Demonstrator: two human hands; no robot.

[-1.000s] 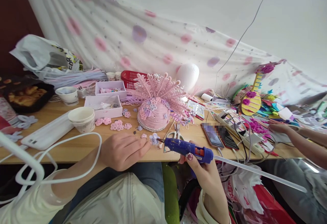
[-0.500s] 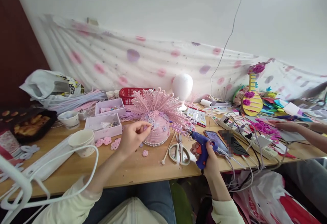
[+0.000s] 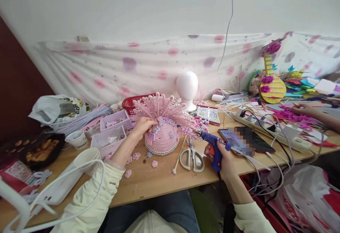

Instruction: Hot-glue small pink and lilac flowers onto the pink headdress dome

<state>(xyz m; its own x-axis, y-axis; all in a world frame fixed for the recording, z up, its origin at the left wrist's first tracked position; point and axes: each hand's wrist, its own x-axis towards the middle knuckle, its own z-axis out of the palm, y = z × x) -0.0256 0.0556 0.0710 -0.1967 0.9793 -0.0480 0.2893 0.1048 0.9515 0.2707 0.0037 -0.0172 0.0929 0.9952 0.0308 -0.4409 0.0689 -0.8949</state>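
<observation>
The pink cap (image 3: pixel 166 141) stands upon the table (image 3: pixel 159 183); at its ten o'clock, the left hand (image 3: pixel 145 125) has fingertips brought together by the flower cluster (image 3: pixel 153 134), whether pinching something I cannot tell; toward four o'clock, the right hand (image 3: pixel 225 158) has its fingers around a blue glue gun (image 3: pixel 211 139); plume (image 3: pixel 159 107) and pearl edge (image 3: pixel 163 153) are already attached; the lower dome seems mostly flowerless, and loose flowers (image 3: pixel 154 164) lie at seven o'clock.

Soft, even light; faint shadows; stretched edges; the lower-right plastic bag (image 3: pixel 302 194) seems slightly blurred.
</observation>
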